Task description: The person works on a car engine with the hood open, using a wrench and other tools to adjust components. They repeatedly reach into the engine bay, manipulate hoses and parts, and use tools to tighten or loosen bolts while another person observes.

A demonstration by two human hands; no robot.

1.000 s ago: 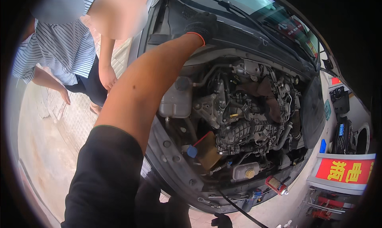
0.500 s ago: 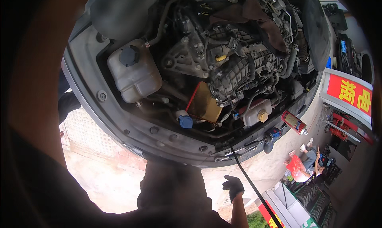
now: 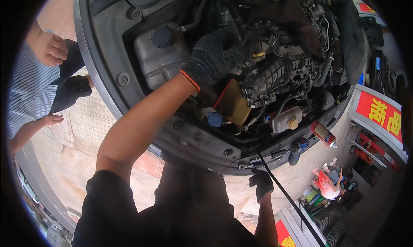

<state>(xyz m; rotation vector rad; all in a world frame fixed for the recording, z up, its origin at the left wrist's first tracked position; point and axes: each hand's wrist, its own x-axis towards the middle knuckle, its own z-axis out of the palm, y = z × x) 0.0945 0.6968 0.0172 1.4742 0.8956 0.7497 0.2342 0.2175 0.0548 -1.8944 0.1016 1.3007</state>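
Observation:
My left hand (image 3: 213, 59), in a dark grey knit glove with an orange cuff, reaches over the open engine bay. It is beside the grey translucent tank (image 3: 157, 59) with a black cap and above the metal engine bracket. Its fingers are smeared and dark, so what they touch does not show. Below it, an orange-edged air filter (image 3: 234, 109) stands tilted beside the engine (image 3: 275, 74), near a blue cap (image 3: 214, 119). My right hand (image 3: 261, 185), in a dark glove, hangs by the car's front edge with fingers apart and nothing visible in it.
On the front edge lie a ratchet wrench (image 3: 254, 164), a blue-and-black tool (image 3: 297, 149) and a red spray can (image 3: 323, 134). A black rod (image 3: 292, 208) slants past my right hand. A brown cloth (image 3: 297, 25) covers part of the engine. A person in a striped shirt (image 3: 32, 90) is at the left.
My left arm, earlier close to the camera at the left, now extends into the engine bay. My right hand has moved slightly up toward the car's edge. The person at the left has come into fuller view.

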